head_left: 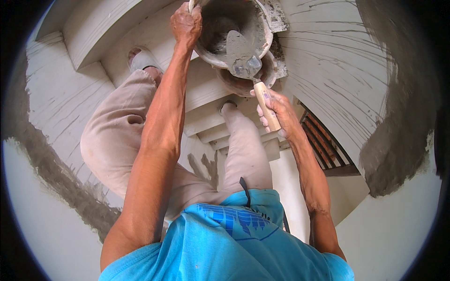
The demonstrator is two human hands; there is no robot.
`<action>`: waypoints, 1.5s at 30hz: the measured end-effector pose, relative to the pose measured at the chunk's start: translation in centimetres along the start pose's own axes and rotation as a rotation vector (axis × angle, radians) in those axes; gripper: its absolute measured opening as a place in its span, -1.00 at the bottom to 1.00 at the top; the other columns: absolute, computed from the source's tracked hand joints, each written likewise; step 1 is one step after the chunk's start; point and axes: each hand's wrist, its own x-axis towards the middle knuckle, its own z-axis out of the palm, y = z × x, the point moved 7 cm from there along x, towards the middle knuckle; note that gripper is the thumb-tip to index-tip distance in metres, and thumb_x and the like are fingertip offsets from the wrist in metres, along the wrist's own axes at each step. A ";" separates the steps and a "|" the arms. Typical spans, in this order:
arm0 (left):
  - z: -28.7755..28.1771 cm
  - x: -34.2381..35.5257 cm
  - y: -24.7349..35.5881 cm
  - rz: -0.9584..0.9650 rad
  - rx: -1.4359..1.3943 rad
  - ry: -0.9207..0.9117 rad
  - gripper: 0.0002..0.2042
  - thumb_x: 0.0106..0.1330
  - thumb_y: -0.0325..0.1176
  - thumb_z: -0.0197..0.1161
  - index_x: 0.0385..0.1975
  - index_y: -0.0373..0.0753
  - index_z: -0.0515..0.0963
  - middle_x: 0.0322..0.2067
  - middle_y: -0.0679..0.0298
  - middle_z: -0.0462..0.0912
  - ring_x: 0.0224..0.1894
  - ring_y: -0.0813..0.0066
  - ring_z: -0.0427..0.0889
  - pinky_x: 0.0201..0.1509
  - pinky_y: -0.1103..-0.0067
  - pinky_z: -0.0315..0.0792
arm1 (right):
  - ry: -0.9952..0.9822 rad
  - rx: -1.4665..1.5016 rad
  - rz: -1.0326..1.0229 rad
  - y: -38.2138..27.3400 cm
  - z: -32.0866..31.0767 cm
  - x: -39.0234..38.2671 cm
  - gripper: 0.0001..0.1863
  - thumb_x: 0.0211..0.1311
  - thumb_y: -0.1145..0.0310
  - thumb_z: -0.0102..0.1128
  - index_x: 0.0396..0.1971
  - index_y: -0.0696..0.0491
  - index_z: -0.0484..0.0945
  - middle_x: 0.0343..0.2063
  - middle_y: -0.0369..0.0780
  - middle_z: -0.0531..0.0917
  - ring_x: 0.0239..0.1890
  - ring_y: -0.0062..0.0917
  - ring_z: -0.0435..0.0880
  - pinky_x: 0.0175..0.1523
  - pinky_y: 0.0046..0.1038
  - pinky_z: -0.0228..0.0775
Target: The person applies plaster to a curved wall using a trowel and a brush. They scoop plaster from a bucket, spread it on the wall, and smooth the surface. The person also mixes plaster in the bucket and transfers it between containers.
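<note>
Left hand (186, 24): closed at bucket (213, 28) edge, top centre | right hand (276, 111): gripping trowel (244, 63), grey-smeared blade over bucket mouth, upper centre | progress: grey bands (393, 145) on walls (323, 51) far left and right; pale stretches look uncoated, remainder unclear

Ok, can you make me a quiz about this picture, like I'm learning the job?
1. Which grip holds the trowel?
2. True or false: the trowel's blade is perfectly clean.
3. Fill in the missing word: in the picture, the blade overlaps the rim of a round ____.

Key:
1. The right grip.
2. False; grey material is smeared on it.
3. Bucket.
</note>
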 end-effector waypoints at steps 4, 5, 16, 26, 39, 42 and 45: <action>-0.2 -0.5 0.8 -0.051 -0.007 -0.006 -0.68 0.35 -0.13 0.15 -0.31 -0.33 0.56 -0.43 -0.10 0.61 -0.38 -0.10 0.61 -0.25 0.19 0.43 | -0.039 0.098 0.040 0.4 0.7 1.7 -0.46 0.38 0.05 0.02 0.16 0.17 0.43 -0.53 -0.25 0.54 -0.70 -0.65 0.47 -0.67 -0.58 0.37; -0.3 -0.5 0.9 -0.025 -0.011 0.012 -0.68 0.35 -0.13 0.15 -0.31 -0.33 0.55 -0.44 -0.10 0.61 -0.38 -0.10 0.60 -0.26 0.19 0.42 | -0.035 0.075 0.061 0.5 0.8 2.0 -0.45 0.38 0.04 0.02 0.16 0.16 0.43 -0.54 -0.25 0.54 -0.71 -0.65 0.47 -0.68 -0.57 0.36; -0.3 -0.2 2.3 -0.078 -0.055 0.085 -0.77 0.30 -0.25 0.17 -0.38 -0.33 0.55 -0.47 -0.15 0.60 -0.39 -0.23 0.59 -0.34 0.11 0.41 | -0.005 -0.055 0.288 2.2 1.1 -0.8 -0.58 0.41 0.15 -0.14 0.05 0.14 0.42 -0.61 -0.20 0.49 -0.76 -0.57 0.44 -0.76 -0.45 0.31; -0.1 0.2 2.1 -0.043 -0.006 0.087 -0.76 0.31 -0.24 0.16 -0.38 -0.33 0.56 -0.44 -0.17 0.61 -0.35 -0.25 0.60 -0.32 0.08 0.42 | 0.019 -0.087 0.355 4.0 -0.1 -5.1 -0.51 0.34 0.08 -0.08 0.08 0.14 0.44 -0.65 -0.24 0.48 -0.77 -0.58 0.43 -0.72 -0.48 0.27; -0.3 -0.4 4.1 -0.014 -0.055 0.063 -0.78 0.31 -0.22 0.19 -0.39 -0.28 0.55 -0.50 -0.12 0.60 -0.41 -0.20 0.60 -0.36 0.12 0.41 | 0.318 -0.892 -0.174 -2.9 -1.3 -8.5 -0.32 0.05 0.44 0.18 0.27 0.17 0.37 -0.21 0.04 0.65 -0.23 -0.24 0.69 -0.04 -0.26 0.52; 0.0 -0.8 5.5 -0.048 -0.073 0.035 -0.78 0.30 -0.23 0.20 -0.40 -0.27 0.53 -0.51 -0.11 0.59 -0.41 -0.20 0.60 -0.38 0.13 0.40 | 0.332 -1.114 -0.397 -4.6 1.3 -7.7 -0.27 0.06 0.49 0.21 0.34 0.11 0.33 -0.24 0.07 0.64 -0.23 -0.13 0.70 -0.05 -0.18 0.52; 0.2 -1.0 6.4 -0.041 -0.044 0.051 -0.80 0.30 -0.24 0.21 -0.39 -0.26 0.52 -0.50 -0.13 0.59 -0.42 -0.21 0.59 -0.39 0.14 0.40 | 0.351 -1.305 -0.324 -4.8 3.4 -6.7 -0.21 0.07 0.51 0.25 0.39 0.08 0.25 -0.29 0.07 0.61 -0.28 -0.06 0.71 -0.13 -0.12 0.56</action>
